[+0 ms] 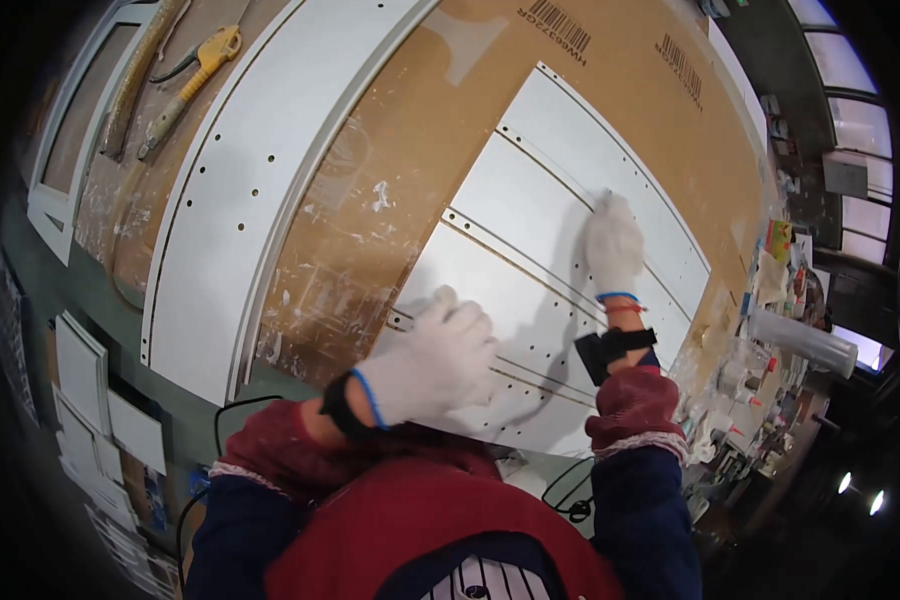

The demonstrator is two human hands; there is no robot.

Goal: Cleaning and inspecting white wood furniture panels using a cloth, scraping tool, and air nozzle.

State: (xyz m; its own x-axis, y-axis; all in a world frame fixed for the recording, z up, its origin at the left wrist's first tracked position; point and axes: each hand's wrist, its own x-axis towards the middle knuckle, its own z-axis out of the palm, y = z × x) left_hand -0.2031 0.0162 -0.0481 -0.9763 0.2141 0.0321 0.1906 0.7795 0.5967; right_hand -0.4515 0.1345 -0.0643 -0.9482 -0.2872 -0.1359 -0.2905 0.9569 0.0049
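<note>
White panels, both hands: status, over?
Left hand flat on white panels. Right hand pressed on upper panel. Both gloved, grip unclear. Nothing between them.

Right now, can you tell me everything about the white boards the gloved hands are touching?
The white panels are flat, smooth, painted-looking boards laid side by side on a brown paint-spattered worktable. Thin dark gaps separate them, and rows of small drilled holes run along their edges. The left hand, in a white glove, presses flat on the nearest panel; the gloved right hand rests farther up, near a gap.
</note>
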